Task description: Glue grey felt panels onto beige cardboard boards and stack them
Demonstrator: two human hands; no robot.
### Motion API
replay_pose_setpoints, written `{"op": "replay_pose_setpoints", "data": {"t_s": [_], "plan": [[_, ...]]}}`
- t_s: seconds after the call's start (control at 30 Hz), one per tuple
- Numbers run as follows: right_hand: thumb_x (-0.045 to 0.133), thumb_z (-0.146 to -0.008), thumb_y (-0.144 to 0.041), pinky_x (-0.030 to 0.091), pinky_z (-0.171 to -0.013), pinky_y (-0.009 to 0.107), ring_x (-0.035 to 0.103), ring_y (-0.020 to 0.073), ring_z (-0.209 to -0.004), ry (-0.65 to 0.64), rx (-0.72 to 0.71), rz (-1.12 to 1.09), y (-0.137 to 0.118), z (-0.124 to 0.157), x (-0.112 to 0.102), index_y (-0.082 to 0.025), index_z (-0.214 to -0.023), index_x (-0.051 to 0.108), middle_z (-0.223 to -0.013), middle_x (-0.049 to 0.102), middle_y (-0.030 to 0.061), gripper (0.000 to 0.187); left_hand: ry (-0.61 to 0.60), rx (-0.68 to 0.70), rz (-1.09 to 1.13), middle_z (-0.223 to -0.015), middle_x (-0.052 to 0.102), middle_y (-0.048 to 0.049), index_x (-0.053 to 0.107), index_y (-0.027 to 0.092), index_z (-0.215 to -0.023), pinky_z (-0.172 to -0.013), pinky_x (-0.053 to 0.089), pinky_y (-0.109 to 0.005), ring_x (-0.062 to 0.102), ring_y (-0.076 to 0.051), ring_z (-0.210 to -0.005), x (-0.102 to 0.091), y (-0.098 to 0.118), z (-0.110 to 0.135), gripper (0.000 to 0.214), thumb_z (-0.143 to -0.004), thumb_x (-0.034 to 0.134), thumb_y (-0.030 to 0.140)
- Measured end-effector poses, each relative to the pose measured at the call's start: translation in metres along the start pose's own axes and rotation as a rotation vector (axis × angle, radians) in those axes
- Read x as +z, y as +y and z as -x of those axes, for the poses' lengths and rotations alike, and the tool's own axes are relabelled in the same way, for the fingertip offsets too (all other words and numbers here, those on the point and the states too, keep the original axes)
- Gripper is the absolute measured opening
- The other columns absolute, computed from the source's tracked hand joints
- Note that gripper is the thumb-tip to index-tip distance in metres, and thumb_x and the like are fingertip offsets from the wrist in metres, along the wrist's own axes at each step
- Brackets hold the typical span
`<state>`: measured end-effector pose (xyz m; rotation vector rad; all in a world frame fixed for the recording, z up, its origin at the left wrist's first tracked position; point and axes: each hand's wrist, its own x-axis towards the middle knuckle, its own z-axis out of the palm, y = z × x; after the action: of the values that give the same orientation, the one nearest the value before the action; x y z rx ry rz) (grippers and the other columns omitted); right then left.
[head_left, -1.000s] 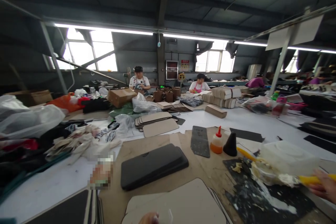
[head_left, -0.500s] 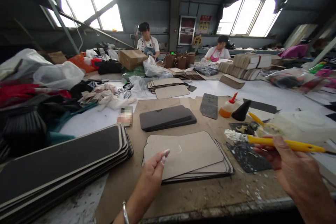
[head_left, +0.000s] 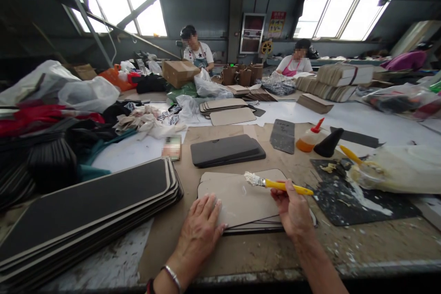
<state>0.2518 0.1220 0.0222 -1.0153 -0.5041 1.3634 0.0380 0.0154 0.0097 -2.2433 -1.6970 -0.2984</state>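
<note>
A small stack of beige panels (head_left: 220,188) with dark edges and rounded corners lies in front of me, a little fanned. My left hand (head_left: 203,220) rests on the stack's left front part, fingers stretched out and palm down. My right hand (head_left: 289,204) grips a yellow-handled brush (head_left: 287,187) over the stack's right side. White paste clings to the brush's bristles, which point left above the top panel. Faint pale marks show on that panel. Behind the stack lie dark grey panels (head_left: 225,149).
A tall pile of black-faced panels (head_left: 99,197) stands at left. To the right are a paste-smeared dark board (head_left: 365,206), a plastic-covered tub (head_left: 399,170) with another yellow handle, a red-tipped glue bottle (head_left: 310,137) and a black cone (head_left: 329,143). Two people work across the table.
My right hand has carried the brush left from beside the tub to above the panels. My left hand has gone from fingertips pinched together to lying flat on the stack.
</note>
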Motion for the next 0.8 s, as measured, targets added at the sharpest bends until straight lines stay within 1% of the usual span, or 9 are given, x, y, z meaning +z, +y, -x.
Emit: {"op": "replay_pose_setpoints", "data": {"t_s": [0.1, 0.2, 0.3, 0.4, 0.5, 0.57, 0.63, 0.73, 0.8], "plan": [[0.073, -0.063, -0.04, 0.054, -0.059, 0.021, 0.058, 0.0091, -0.054, -0.031, -0.033, 0.027, 0.003, -0.003, -0.005, -0.015, -0.072, 0.062, -0.058, 0.06, -0.0038, 0.028, -0.04, 0.07, -0.026, -0.128, 0.05, -0.0145, 0.048, 0.012, -0.124, -0.091, 0.048, -0.046, 0.048, -0.03, -0.117, -0.002, -0.009, 0.004, 0.048, -0.084, 0.053, 0.039], [0.074, -0.062, -0.04, 0.054, -0.06, 0.019, 0.059, 0.0088, -0.055, -0.041, -0.011, 0.001, 0.003, -0.005, -0.007, -0.015, -0.073, 0.063, -0.059, 0.061, -0.0029, 0.029, -0.083, 0.136, -0.027, -0.131, 0.048, -0.0139, 0.045, 0.011, -0.126, -0.092, 0.048, -0.046, 0.046, -0.03, -0.119, -0.003, -0.02, 0.006, 0.052, -0.085, 0.051, 0.042], [0.074, -0.062, -0.037, 0.053, -0.06, 0.017, 0.059, 0.0079, -0.055, -0.028, 0.021, -0.048, 0.002, -0.005, -0.006, -0.014, -0.072, 0.063, -0.058, 0.062, -0.0022, 0.028, -0.115, 0.19, -0.018, -0.131, 0.048, -0.0133, 0.045, 0.011, -0.126, -0.094, 0.047, -0.044, 0.044, -0.031, -0.121, -0.007, -0.033, 0.007, 0.051, -0.086, 0.049, 0.042], [0.073, -0.064, -0.036, 0.054, -0.06, 0.019, 0.059, 0.0083, -0.054, -0.017, 0.037, -0.07, 0.001, -0.004, -0.005, -0.014, -0.07, 0.064, -0.056, 0.061, -0.0023, 0.025, -0.111, 0.207, -0.022, -0.132, 0.048, -0.0129, 0.046, 0.012, -0.126, -0.096, 0.045, -0.045, 0.042, -0.03, -0.122, -0.014, -0.045, 0.013, 0.047, -0.087, 0.047, 0.039], [0.073, -0.064, -0.036, 0.054, -0.06, 0.019, 0.059, 0.0086, -0.054, -0.017, 0.047, -0.08, 0.001, -0.003, -0.004, -0.014, -0.07, 0.064, -0.055, 0.061, -0.0021, 0.024, -0.056, 0.194, -0.01, -0.13, 0.049, -0.014, 0.049, 0.011, -0.122, -0.096, 0.045, -0.044, 0.043, -0.03, -0.122, -0.022, -0.049, 0.025, 0.042, -0.087, 0.047, 0.036], [0.073, -0.064, -0.036, 0.054, -0.061, 0.018, 0.059, 0.0082, -0.055, -0.022, 0.043, -0.076, 0.001, -0.003, -0.004, -0.014, -0.07, 0.064, -0.056, 0.061, -0.0021, 0.024, 0.005, 0.13, 0.045, -0.127, 0.052, -0.0143, 0.053, 0.012, -0.115, -0.093, 0.048, -0.042, 0.046, -0.029, -0.119, -0.027, -0.048, 0.036, 0.036, -0.088, 0.044, 0.033], [0.073, -0.065, -0.036, 0.054, -0.062, 0.017, 0.059, 0.008, -0.055, -0.022, 0.036, -0.066, 0.001, -0.002, -0.002, -0.014, -0.07, 0.064, -0.056, 0.061, -0.002, 0.024, 0.082, -0.01, 0.164, -0.12, 0.057, -0.0138, 0.057, 0.014, -0.106, -0.087, 0.052, -0.037, 0.054, -0.025, -0.11, -0.03, -0.042, 0.045, 0.03, -0.09, 0.04, 0.032], [0.074, -0.063, -0.035, 0.054, -0.061, 0.017, 0.059, 0.0081, -0.054, -0.007, 0.047, -0.048, -0.001, -0.001, -0.001, -0.014, -0.069, 0.065, -0.056, 0.061, -0.0016, 0.024, 0.196, -0.302, 0.403, -0.089, 0.065, -0.0075, 0.057, 0.017, -0.087, -0.068, 0.055, -0.027, 0.064, -0.017, -0.08, -0.032, -0.031, 0.047, 0.026, -0.091, 0.036, 0.031], [0.074, -0.062, -0.035, 0.054, -0.059, 0.018, 0.059, 0.0083, -0.054, -0.001, 0.065, -0.033, -0.003, 0.0, -0.001, -0.014, -0.068, 0.065, -0.056, 0.062, -0.0014, 0.024, 0.233, -0.452, 0.51, -0.065, 0.059, -0.0005, 0.052, 0.019, -0.072, -0.053, 0.051, -0.023, 0.059, -0.013, -0.058, -0.032, -0.024, 0.043, 0.027, -0.091, 0.037, 0.031]]}}
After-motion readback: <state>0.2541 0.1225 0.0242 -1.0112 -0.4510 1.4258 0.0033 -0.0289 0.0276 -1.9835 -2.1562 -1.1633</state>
